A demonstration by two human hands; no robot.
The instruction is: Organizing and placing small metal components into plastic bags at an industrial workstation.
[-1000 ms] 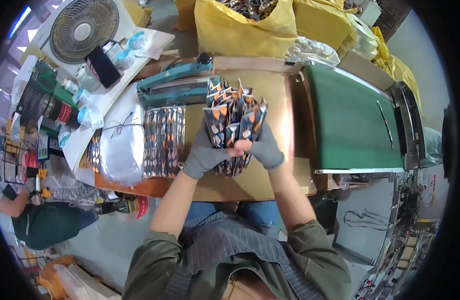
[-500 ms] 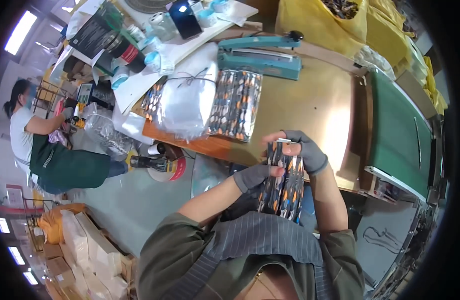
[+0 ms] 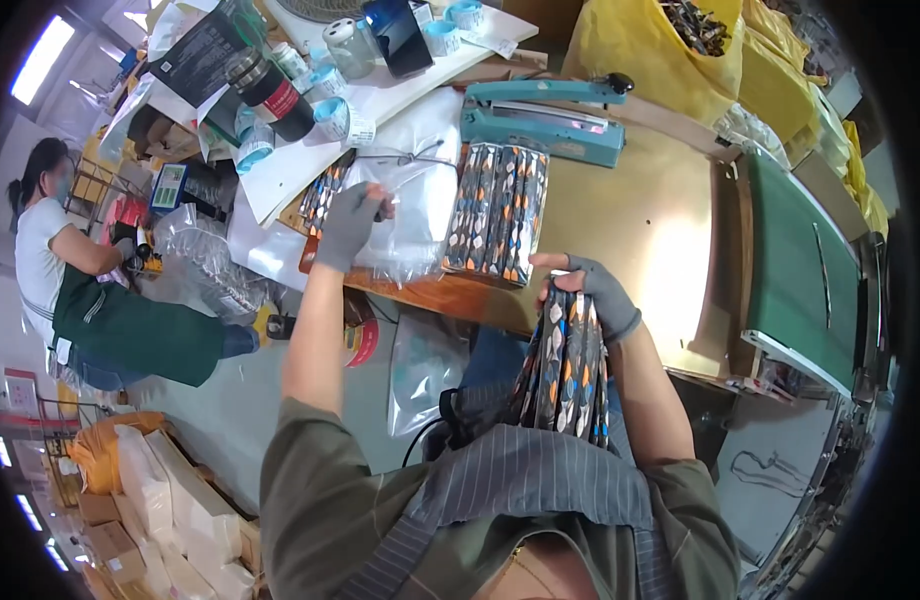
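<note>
My right hand (image 3: pixel 600 300), in a grey fingerless glove, grips the top of a bundle of patterned strips (image 3: pixel 568 365). They are long and narrow, black with orange, white and blue shapes, and hang down in front of my apron. My left hand (image 3: pixel 352 228), gloved the same way, is over the left side of a stack of clear plastic bags (image 3: pixel 420 215). Its fingers are curled closed; whatever is between them is hidden. A neat block of similar strips (image 3: pixel 497 212) lies just right of the bags, and more strips (image 3: pixel 323 195) lie left of them.
A teal bench sealer (image 3: pixel 545 122) stands behind the strips. A white board (image 3: pixel 390 95) carries a phone, a dark bottle and tape rolls. To the right is a green conveyor belt (image 3: pixel 805 265); yellow sacks (image 3: pixel 640 60) stand behind. A co-worker (image 3: pixel 100 280) works at far left.
My left hand has left the bundle and moved up and left to the plastic bags. The right hand still holds the strips, whose lower ends have spread a little.
</note>
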